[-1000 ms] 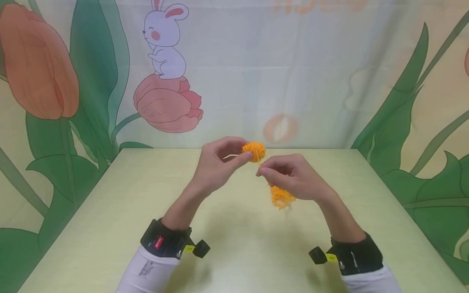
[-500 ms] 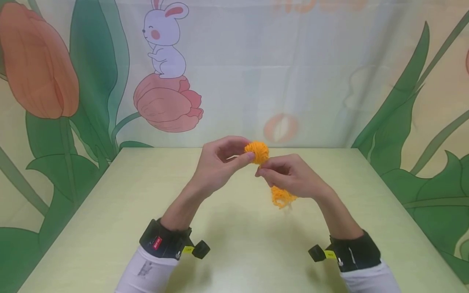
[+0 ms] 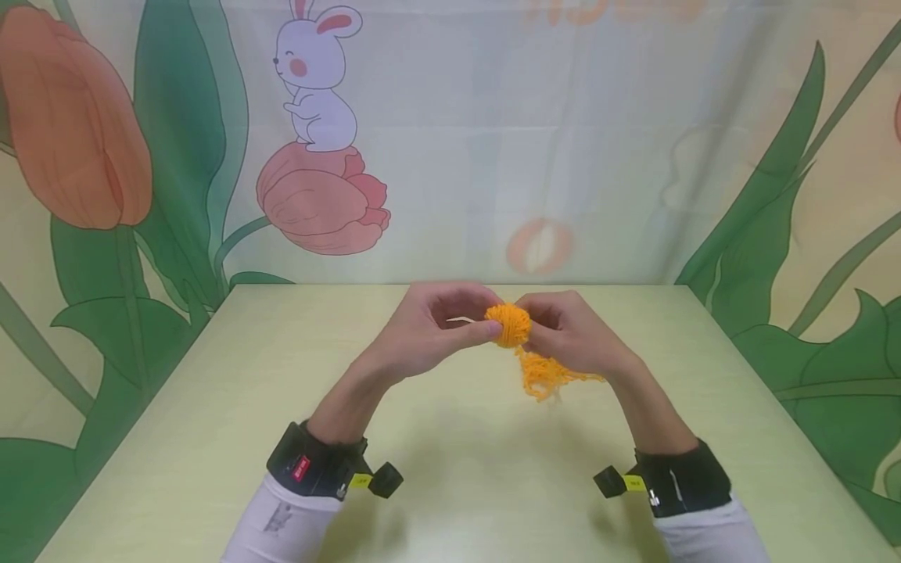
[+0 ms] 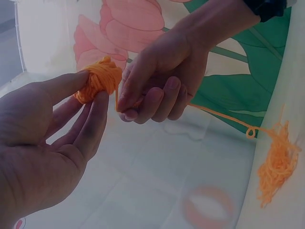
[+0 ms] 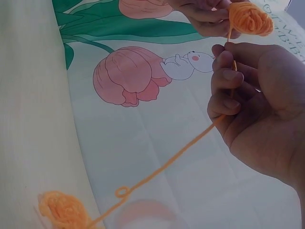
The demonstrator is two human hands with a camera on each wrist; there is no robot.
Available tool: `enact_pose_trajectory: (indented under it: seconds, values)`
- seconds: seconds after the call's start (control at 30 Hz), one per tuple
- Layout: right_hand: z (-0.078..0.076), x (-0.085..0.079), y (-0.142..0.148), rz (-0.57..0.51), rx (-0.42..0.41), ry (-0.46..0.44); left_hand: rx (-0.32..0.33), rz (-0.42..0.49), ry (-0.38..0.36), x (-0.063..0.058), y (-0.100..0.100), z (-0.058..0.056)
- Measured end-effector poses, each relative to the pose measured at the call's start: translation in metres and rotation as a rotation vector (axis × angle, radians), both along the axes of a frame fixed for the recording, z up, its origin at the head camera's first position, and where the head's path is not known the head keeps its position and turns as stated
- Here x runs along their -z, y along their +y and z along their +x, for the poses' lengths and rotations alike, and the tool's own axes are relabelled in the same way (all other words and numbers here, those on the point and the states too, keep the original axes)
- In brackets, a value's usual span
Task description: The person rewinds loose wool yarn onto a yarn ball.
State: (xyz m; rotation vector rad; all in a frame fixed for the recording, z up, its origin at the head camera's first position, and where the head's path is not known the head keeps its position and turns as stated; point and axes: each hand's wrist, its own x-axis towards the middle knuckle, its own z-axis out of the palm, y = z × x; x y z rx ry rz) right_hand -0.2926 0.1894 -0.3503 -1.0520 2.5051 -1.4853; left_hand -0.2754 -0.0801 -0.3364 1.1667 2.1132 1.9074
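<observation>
A small ball of orange yarn (image 3: pixel 510 325) is pinched between the thumb and fingers of my left hand (image 3: pixel 432 332), above the table. Close beside it on the right, my right hand (image 3: pixel 573 336) holds the yarn strand between thumb and curled fingers. In the right wrist view the strand (image 5: pixel 176 156) leaves the ball, passes through my right hand (image 5: pixel 259 100) and runs down with a small loop in it. Its lower end joins a loose heap of orange yarn (image 4: pixel 277 167) on the table, which my right hand partly covers in the head view.
The pale table (image 3: pixel 281 375) reaches back to a hanging cloth (image 3: pixel 450 141) printed with tulips and a rabbit. Each wrist wears a black strap, the left strap (image 3: pixel 317 461) and the right strap (image 3: pixel 683 477), with a small camera block attached.
The yarn ball has come down and slightly right with my left hand, and has turned. My right hand now sits partly behind the ball. More yarn shows to the right of the heap.
</observation>
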Motion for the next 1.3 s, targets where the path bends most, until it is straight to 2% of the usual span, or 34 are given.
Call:
enact_pose_trajectory:
  seconds: [0.17, 0.3, 0.53, 0.73, 0.87, 1.07, 1.3]
  values:
    - [0.000, -0.002, 0.001, -0.057, 0.012, -0.034, 0.029, -0.076, 0.018, 0.002, 0.000, -0.002]
    - [0.000, -0.002, 0.001, -0.099, 0.007, -0.005, 0.024, -0.125, 0.024, 0.004, 0.001, -0.003]
    - [0.004, -0.005, 0.001, -0.147, 0.030, 0.046, -0.025, -0.177, 0.051, 0.008, 0.002, -0.005]
    - [0.011, -0.009, 0.000, -0.168, 0.052, 0.077, -0.115, -0.225, 0.125, 0.009, 0.003, -0.007]
    - [0.015, -0.012, -0.002, -0.177, 0.034, 0.093, -0.172, -0.211, 0.138, 0.010, 0.003, -0.008]
    - [0.022, -0.016, -0.008, -0.176, -0.004, 0.115, -0.236, -0.141, 0.108, 0.010, 0.004, -0.010]
    - [0.027, -0.017, -0.012, -0.122, -0.033, 0.159, -0.314, -0.099, 0.069, 0.008, 0.003, -0.008]
